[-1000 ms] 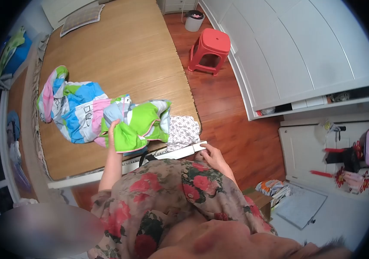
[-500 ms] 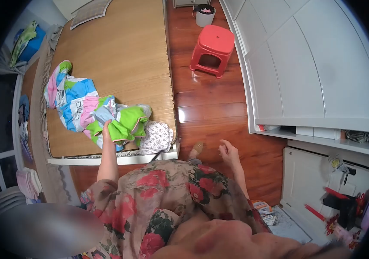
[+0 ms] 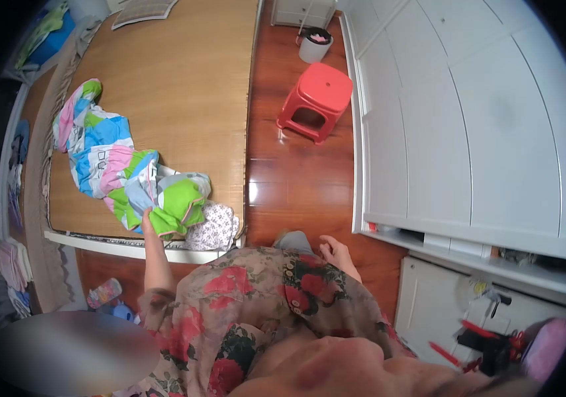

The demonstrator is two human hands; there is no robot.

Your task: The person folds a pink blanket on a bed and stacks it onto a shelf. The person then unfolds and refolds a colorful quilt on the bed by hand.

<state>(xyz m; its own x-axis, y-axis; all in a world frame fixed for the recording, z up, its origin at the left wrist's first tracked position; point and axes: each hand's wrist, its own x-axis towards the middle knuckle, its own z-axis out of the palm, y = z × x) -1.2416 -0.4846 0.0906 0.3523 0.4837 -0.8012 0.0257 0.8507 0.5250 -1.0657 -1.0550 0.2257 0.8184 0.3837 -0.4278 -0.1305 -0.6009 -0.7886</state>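
A multicoloured quilt (image 3: 114, 162) in green, blue, pink and white lies crumpled along the left side of the bed. At its near end my left hand (image 3: 147, 223) is closed on the edge of the fabric; the folds partly hide the fingers. Beside that end, at the bed's near corner, rests a white cloth (image 3: 213, 226) with a small dark print. My right hand (image 3: 334, 251) hangs over the floor to the right of my body, empty, with its fingers loosely bent and apart.
A tan mat covers the bed (image 3: 184, 92), with a checked pillow (image 3: 142, 12) at the far end. On the red wooden floor stand a red stool (image 3: 323, 89) and a bin (image 3: 315, 50). White cabinets (image 3: 428, 132) line the right side. A bottle (image 3: 105, 292) lies at lower left.
The view has shifted, so the bed and quilt sit further left and the stool lower. My left hand stays at the quilt's near end. My right hand has drawn slightly closer to my body.
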